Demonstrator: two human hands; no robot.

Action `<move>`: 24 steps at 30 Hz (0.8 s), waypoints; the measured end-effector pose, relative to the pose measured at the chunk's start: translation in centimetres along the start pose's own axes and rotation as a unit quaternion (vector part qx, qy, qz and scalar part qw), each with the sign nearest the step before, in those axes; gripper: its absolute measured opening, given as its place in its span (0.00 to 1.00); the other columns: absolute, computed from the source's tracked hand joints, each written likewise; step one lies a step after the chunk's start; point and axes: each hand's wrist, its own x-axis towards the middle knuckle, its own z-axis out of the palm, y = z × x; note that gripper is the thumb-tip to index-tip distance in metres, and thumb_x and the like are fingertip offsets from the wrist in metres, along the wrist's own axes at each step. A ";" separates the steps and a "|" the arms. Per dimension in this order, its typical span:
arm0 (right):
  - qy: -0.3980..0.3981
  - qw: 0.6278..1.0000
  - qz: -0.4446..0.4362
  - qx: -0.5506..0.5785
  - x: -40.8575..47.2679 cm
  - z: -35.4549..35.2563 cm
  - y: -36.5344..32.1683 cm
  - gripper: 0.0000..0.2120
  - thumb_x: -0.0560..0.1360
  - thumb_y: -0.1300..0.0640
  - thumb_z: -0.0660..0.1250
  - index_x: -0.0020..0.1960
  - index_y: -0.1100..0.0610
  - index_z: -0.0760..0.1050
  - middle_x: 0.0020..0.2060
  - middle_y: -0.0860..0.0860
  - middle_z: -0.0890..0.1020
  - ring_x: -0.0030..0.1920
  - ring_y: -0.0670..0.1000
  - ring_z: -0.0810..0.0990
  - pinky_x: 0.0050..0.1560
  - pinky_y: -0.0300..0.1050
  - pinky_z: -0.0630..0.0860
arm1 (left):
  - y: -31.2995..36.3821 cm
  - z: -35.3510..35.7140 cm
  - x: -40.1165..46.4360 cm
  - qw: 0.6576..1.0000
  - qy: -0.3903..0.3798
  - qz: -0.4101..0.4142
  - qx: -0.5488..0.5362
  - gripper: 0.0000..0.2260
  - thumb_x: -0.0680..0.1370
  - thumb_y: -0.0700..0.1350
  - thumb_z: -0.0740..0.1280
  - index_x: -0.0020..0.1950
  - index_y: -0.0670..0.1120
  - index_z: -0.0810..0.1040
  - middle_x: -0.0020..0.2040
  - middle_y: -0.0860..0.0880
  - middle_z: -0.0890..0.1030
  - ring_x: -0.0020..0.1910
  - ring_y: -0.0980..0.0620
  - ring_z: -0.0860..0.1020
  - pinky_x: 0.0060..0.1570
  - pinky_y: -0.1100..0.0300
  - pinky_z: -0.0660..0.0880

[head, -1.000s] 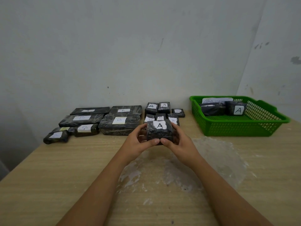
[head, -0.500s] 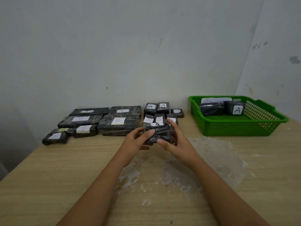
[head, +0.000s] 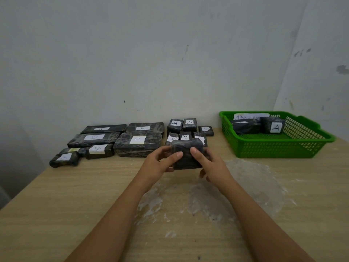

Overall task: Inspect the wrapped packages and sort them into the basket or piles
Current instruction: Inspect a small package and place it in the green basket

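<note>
A small black wrapped package (head: 186, 148) is held above the table between both hands, its plain dark side toward me and no label showing. My left hand (head: 160, 163) grips its left edge, thumb on the front. My right hand (head: 211, 165) grips its right edge, thumb on the front too. Behind it lies a pile of small black packages (head: 188, 129) with white labels, some marked A. Further left is a pile of larger flat packages (head: 137, 141) marked B. The green basket (head: 279, 148) at the right holds two packages, one (head: 272, 125) marked A.
A paper sign (head: 249, 116) leans inside the basket's back wall. A crumpled sheet of clear film (head: 236, 182) lies on the wooden table (head: 56, 205) under my hands. White walls close the back and right sides. The table's left edge runs diagonally.
The package has been turned over in my hands: its A label faced me one second ago, tipped away half a second ago, and now the plain dark side faces me.
</note>
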 end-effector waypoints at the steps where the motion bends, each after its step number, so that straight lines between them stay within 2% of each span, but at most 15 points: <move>1: -0.010 1.000 0.000 -0.008 0.0 0.0 0.0 0.29 0.66 0.29 0.68 0.57 0.47 0.76 0.48 0.48 0.84 0.37 0.47 0.84 0.29 0.35 0.73 | -0.1 0.0 0.1 1.000 0.005 -0.005 -0.002 0.28 0.69 0.59 0.76 0.64 0.46 0.80 0.53 0.46 0.84 0.49 0.52 0.85 0.47 0.56 0.82; 3: -0.022 1.000 -0.001 -0.017 0.1 0.0 0.2 0.30 0.65 0.30 0.71 0.58 0.49 0.76 0.50 0.49 0.85 0.43 0.48 0.86 0.35 0.42 0.79 | -0.1 0.0 0.1 1.000 0.010 -0.013 0.006 0.29 0.69 0.60 0.76 0.65 0.45 0.80 0.50 0.47 0.84 0.45 0.54 0.84 0.46 0.54 0.82; 6: -0.014 1.000 -0.002 0.003 0.3 0.0 0.3 0.30 0.64 0.34 0.74 0.56 0.54 0.78 0.46 0.53 0.87 0.40 0.50 0.86 0.41 0.49 0.83 | 0.1 0.2 -0.1 1.000 0.012 -0.009 0.027 0.22 0.74 0.57 0.74 0.62 0.45 0.79 0.46 0.49 0.83 0.39 0.56 0.84 0.46 0.52 0.83; 8: 0.000 1.000 -0.008 0.002 0.4 0.0 0.3 0.29 0.65 0.35 0.74 0.54 0.56 0.79 0.42 0.54 0.87 0.37 0.51 0.85 0.41 0.49 0.83 | 0.1 0.3 0.0 0.999 0.009 -0.008 0.041 0.17 0.77 0.55 0.72 0.60 0.46 0.79 0.46 0.49 0.83 0.40 0.54 0.85 0.47 0.51 0.83; 10: 0.007 1.000 -0.012 0.005 0.5 0.1 0.4 0.29 0.65 0.34 0.74 0.53 0.56 0.80 0.41 0.54 0.87 0.36 0.51 0.85 0.40 0.48 0.82 | -0.1 0.3 0.0 0.999 0.005 -0.013 0.043 0.18 0.76 0.57 0.72 0.59 0.47 0.79 0.51 0.46 0.84 0.46 0.51 0.86 0.48 0.52 0.84; 14: 0.003 1.000 -0.011 0.000 0.5 0.3 0.7 0.30 0.65 0.32 0.73 0.55 0.55 0.79 0.43 0.52 0.86 0.37 0.50 0.85 0.39 0.47 0.81 | -0.2 0.5 0.0 0.999 0.021 -0.019 0.016 0.14 0.78 0.53 0.73 0.57 0.45 0.80 0.52 0.46 0.84 0.51 0.49 0.85 0.52 0.51 0.83; 19: 0.007 1.000 -0.002 -0.019 0.4 0.7 0.9 0.34 0.66 0.28 0.70 0.59 0.54 0.77 0.46 0.50 0.86 0.42 0.48 0.86 0.37 0.43 0.80 | -0.3 1.0 0.0 0.999 0.030 -0.019 -0.035 0.07 0.79 0.47 0.73 0.50 0.44 0.80 0.44 0.49 0.85 0.48 0.49 0.85 0.52 0.48 0.83; 22: 0.018 1.000 0.004 -0.013 0.5 1.0 0.9 0.29 0.71 0.32 0.70 0.60 0.53 0.77 0.48 0.50 0.85 0.43 0.47 0.85 0.35 0.41 0.78 | -0.2 1.3 -0.1 0.999 0.028 -0.010 -0.033 0.06 0.79 0.46 0.72 0.50 0.44 0.80 0.41 0.53 0.85 0.45 0.53 0.85 0.47 0.54 0.83; 24: 0.024 1.000 0.011 0.001 0.5 1.1 0.9 0.25 0.73 0.34 0.71 0.59 0.52 0.77 0.49 0.51 0.85 0.43 0.48 0.85 0.34 0.43 0.78 | -0.3 1.4 -0.2 0.999 0.031 -0.005 -0.019 0.07 0.80 0.48 0.72 0.51 0.44 0.80 0.43 0.52 0.85 0.47 0.53 0.85 0.48 0.54 0.83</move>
